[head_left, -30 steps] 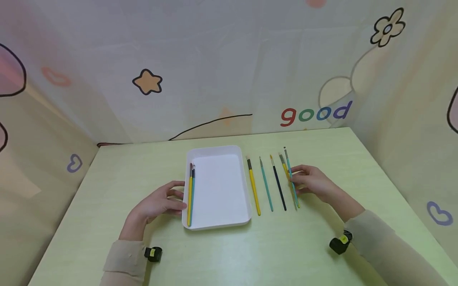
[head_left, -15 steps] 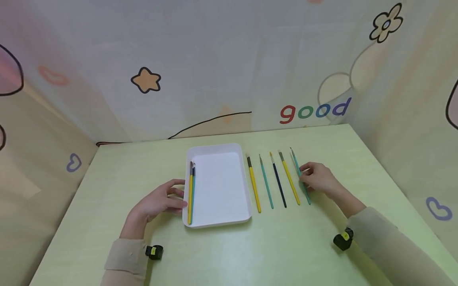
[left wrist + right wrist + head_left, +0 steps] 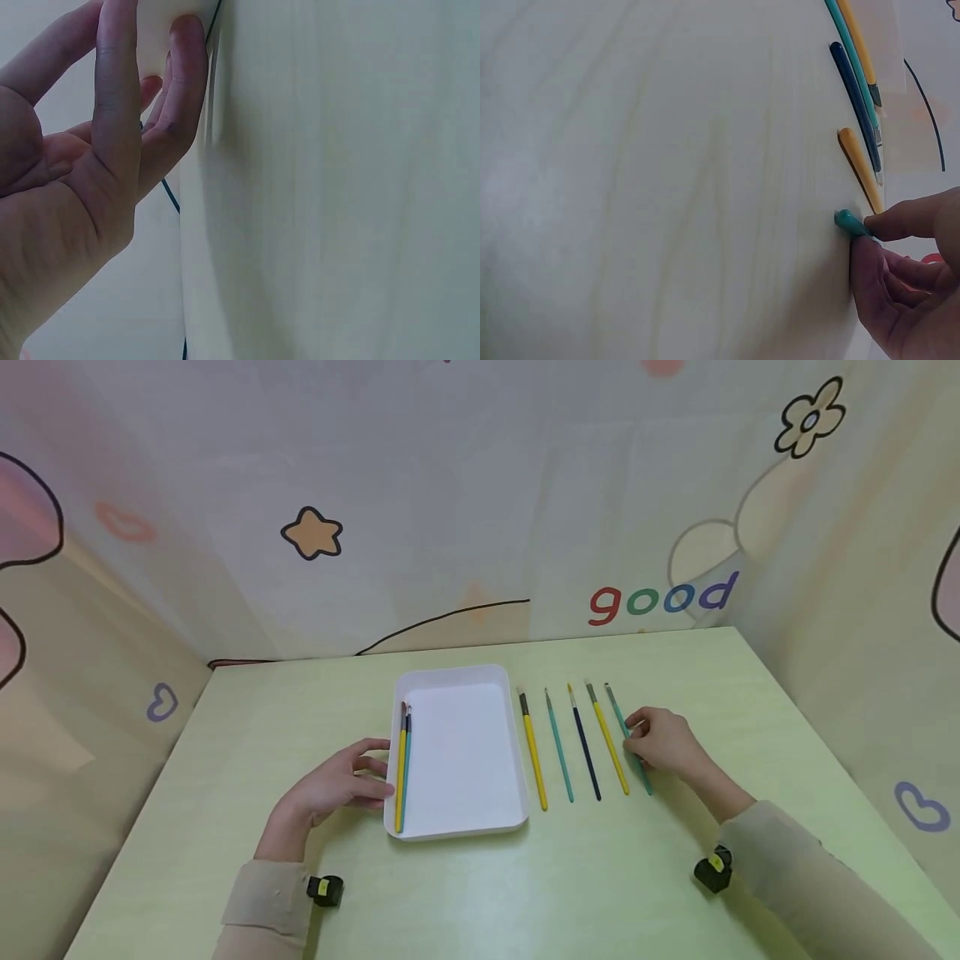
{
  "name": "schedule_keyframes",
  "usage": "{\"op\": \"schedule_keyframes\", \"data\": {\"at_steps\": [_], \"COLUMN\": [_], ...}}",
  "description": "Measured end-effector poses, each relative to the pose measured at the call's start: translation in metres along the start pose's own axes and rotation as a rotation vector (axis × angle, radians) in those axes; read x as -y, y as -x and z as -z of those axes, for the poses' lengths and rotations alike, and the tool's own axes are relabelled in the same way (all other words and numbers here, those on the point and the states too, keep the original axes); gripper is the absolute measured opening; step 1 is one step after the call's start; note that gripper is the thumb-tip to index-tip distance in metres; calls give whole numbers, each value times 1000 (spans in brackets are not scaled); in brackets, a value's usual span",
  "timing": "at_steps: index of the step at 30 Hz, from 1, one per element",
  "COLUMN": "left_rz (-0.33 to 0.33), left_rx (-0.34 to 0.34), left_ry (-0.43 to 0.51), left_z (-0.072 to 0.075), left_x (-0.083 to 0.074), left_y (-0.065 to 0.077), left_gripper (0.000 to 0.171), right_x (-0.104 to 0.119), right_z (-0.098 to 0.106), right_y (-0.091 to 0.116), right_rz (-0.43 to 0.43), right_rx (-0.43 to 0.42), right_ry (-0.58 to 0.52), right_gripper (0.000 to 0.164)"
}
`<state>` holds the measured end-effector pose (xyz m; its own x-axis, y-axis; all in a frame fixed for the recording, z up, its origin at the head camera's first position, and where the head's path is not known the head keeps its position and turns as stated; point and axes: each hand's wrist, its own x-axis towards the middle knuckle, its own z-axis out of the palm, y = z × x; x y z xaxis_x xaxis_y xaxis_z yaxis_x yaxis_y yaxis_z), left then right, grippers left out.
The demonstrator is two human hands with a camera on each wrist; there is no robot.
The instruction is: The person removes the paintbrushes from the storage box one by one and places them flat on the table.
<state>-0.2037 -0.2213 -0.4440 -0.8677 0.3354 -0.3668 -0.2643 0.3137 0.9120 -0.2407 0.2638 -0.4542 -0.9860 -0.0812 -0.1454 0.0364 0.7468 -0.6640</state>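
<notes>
In the head view my right hand [image 3: 663, 743] pinches a teal paintbrush [image 3: 617, 708] between thumb and fingers at the right end of a row of brushes. Its rounded teal handle end [image 3: 847, 219] pokes out below the fingertips in the right wrist view. Beside it lies a yellow paintbrush [image 3: 609, 743]. My left hand [image 3: 337, 782] has its loosely bent fingers against the left side of a white tray [image 3: 461, 832], fingertips right at the rim. Inside the tray, along that side, lie a yellow brush [image 3: 400, 777] and a teal brush [image 3: 407, 768].
Further along the row lie a dark blue brush [image 3: 585, 743], another teal brush [image 3: 559, 747] and a thick yellow brush [image 3: 533, 752], next to the tray's right side. A printed cloth [image 3: 450, 527] hangs behind the light wooden table [image 3: 465, 902].
The right hand has carried the teal brush rightward, off the yellow brush it overlapped, then slightly nearer me, leaving a gap between them. The left hand stays at the tray.
</notes>
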Motion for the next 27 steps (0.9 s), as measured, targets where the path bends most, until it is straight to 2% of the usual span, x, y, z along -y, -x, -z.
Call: {"op": "schedule_keyframes", "data": {"at_steps": [11, 17, 21, 27], "left_rz": [26, 25, 22, 15], "left_rx": [-8, -12, -14, -9], "left_ry": [-11, -9, -6, -17], "left_z": [-2, -2, -3, -4], "left_x": [-1, -1, 0, -2], "left_y": [-1, 0, 0, 0], "left_gripper": [80, 81, 81, 81], "right_x": [6, 15, 20, 33], "right_z": [6, 6, 5, -3], "right_y": [4, 8, 9, 11], "right_rz": [-57, -65, -19, 112], "right_rx": [41, 41, 0, -94], "right_ry": [16, 44, 50, -9], "right_gripper": [41, 40, 37, 25]}}
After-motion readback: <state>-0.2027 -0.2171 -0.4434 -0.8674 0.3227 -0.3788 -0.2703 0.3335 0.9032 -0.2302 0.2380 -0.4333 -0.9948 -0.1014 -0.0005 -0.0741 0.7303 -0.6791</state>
